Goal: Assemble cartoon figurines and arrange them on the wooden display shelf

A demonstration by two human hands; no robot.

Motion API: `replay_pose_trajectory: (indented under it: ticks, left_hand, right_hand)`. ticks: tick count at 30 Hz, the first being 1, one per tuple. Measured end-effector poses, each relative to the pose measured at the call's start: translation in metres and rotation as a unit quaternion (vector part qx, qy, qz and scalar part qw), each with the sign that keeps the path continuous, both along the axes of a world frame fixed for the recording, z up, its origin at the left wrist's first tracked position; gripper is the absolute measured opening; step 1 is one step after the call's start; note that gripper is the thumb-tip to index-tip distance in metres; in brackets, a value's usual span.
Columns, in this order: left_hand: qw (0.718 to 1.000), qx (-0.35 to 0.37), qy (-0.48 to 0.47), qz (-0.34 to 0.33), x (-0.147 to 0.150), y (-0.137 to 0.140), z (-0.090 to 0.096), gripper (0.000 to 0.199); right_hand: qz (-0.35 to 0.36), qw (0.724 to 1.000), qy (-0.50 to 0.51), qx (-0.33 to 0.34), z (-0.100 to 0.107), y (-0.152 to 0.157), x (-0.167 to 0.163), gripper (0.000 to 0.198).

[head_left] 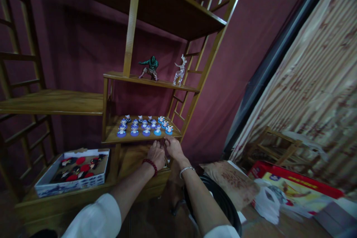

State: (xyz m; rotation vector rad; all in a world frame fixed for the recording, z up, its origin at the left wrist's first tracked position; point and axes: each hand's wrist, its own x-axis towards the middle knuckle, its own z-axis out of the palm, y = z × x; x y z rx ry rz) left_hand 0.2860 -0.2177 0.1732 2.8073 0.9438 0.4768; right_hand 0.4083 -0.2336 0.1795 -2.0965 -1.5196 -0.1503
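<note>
Both hands meet just in front of and below the small lower shelf. My left hand, with a dark red bead bracelet at its wrist, has its fingers curled together. Beside it, my right hand is closed in a pinch, a silver bangle at the wrist. Something small and dark shows between the fingertips, too unclear to name. Right behind the hands stand several small figurines on round bases: purple ones to the left, blue ones to the right, and dark ones at the back.
A patterned box with red and black figurines sits at lower left. Above the hands, a green-topped crouching figure and a clear deer stand on a shelf. A black bin, a white bag and a red-edged box are on the right.
</note>
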Motion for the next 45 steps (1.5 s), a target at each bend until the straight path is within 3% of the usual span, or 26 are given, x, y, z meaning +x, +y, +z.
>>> replay_pose_trajectory:
  ticks: [12,19,29,34,45]
  left_hand:
    - [1.0,0.019,0.002,-0.016,-0.022,-0.001,-0.002,0.052]
    - [1.0,0.004,0.014,-0.015,-0.028,0.002,0.007,0.058]
    - [1.0,-0.012,0.008,-0.01,-0.021,0.019,0.009,0.059]
    - [1.0,-0.002,-0.014,-0.025,-0.016,0.025,0.009,0.048]
    - [1.0,-0.005,0.001,-0.03,-0.007,0.032,0.013,0.043]
  right_hand:
    - [-0.038,0.998,-0.022,0.033,-0.016,-0.002,-0.004,0.043]
    - [0.003,0.998,-0.062,0.033,-0.019,0.002,-0.009,0.046]
    - [0.016,0.997,-0.01,0.07,-0.017,0.02,-0.019,0.046]
    - [0.011,0.996,0.018,0.084,-0.019,0.026,-0.016,0.043]
    - [-0.023,0.998,0.032,0.056,-0.016,0.029,-0.019,0.039]
